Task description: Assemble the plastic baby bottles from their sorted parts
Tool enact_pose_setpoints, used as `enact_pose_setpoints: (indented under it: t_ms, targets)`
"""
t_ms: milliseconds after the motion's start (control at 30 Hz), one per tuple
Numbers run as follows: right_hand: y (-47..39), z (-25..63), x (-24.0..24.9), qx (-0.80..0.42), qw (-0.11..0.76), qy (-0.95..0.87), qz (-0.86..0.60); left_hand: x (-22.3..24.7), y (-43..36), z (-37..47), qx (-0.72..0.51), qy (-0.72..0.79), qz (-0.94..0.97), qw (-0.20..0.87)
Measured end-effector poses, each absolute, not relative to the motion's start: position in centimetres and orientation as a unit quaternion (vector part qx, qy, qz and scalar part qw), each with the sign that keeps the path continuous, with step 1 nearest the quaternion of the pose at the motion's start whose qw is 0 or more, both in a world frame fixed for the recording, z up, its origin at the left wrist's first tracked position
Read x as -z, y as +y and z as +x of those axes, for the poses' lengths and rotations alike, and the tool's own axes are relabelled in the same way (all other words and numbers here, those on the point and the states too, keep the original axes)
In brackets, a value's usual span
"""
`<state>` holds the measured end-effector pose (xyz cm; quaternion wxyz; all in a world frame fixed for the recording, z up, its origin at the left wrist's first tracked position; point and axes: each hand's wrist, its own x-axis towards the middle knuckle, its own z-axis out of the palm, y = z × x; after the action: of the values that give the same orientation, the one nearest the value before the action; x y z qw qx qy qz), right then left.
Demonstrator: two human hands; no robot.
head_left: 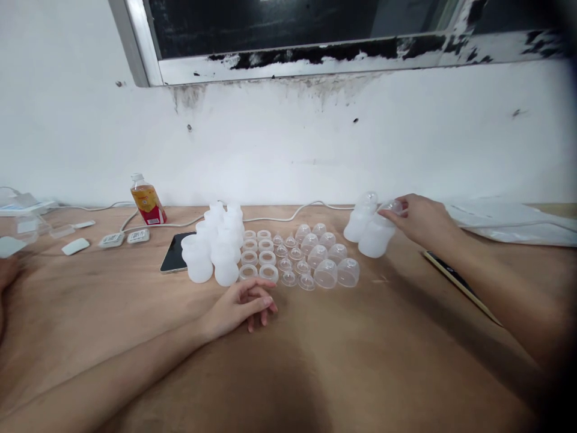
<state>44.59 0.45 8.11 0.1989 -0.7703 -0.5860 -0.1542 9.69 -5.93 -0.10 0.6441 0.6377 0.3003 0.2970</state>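
Note:
My right hand [417,219] is closed round the clear domed top of a milky white baby bottle [375,237] at the right of the rows. A second capped bottle [356,224] stands just behind it, close against it. My left hand [247,304] lies on the table, fingers loosely bent and apart, with nothing in it. Just beyond it are two rows of translucent screw rings [249,258]. Left of these stand several uncapped white bottles [199,258]. To the right are small clear nipples [289,278] and larger clear dome caps [325,274].
A dark phone [174,255] lies by the bottles. Farther left are a drink bottle [148,199], small white boxes [111,239] and a cable [279,218]. A black-and-gold strip [460,285] lies under my right forearm. Another person's hand [6,270] shows at the left edge.

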Motion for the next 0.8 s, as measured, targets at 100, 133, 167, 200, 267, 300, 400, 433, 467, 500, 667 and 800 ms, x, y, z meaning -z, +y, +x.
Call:
enact_pose_setpoints:
  t_ms: [100, 133, 167, 200, 267, 300, 400, 433, 467, 500, 667, 800]
  targets:
    - [0.7, 44.8, -8.0, 0.161, 0.207, -0.586, -0.767, 0.1, -6.0, 9.7, -0.295, 0.300, 0.641, 0.642]
    - [0.8, 44.9, -7.9, 0.163, 0.208, -0.587, -0.765, 0.1, -6.0, 9.7, -0.294, 0.300, 0.641, 0.642]
    - [0.9, 44.9, -7.8, 0.166, 0.209, -0.588, -0.763, 0.1, -6.0, 9.7, -0.293, 0.301, 0.640, 0.643]
    - [1.0, 45.0, -7.7, 0.168, 0.209, -0.590, -0.762, 0.1, -6.0, 9.7, -0.293, 0.302, 0.639, 0.644]
    - [1.0, 45.0, -7.5, 0.172, 0.206, -0.591, -0.761, 0.1, -6.0, 9.7, -0.294, 0.303, 0.639, 0.643]
    - [0.9, 45.0, -7.5, 0.173, 0.205, -0.591, -0.761, 0.1, -6.0, 9.7, -0.295, 0.304, 0.639, 0.642]
    - [0.4, 44.6, -7.4, 0.194, 0.199, -0.587, -0.761, 0.3, -6.2, 9.7, -0.299, 0.313, 0.648, 0.626]
    - [0.1, 44.3, -7.5, 0.211, 0.201, -0.586, -0.756, 0.3, -6.2, 9.6, -0.305, 0.319, 0.659, 0.610]
    - [-0.1, 43.8, -7.6, 0.230, 0.209, -0.588, -0.747, 0.3, -6.4, 9.5, -0.312, 0.325, 0.677, 0.582]
    - [-0.4, 43.2, -7.8, 0.250, 0.226, -0.593, -0.731, 0.3, -6.5, 9.5, -0.318, 0.330, 0.704, 0.543]
    - [-2.9, 37.1, -7.2, 0.225, 0.327, -0.754, -0.523, -0.8, -7.1, 8.7, -0.233, 0.306, 0.883, 0.267]
    - [-6.9, 31.7, -3.5, 0.079, 0.173, -0.903, -0.385, -1.7, -7.1, 8.2, -0.101, 0.273, 0.940, 0.180]
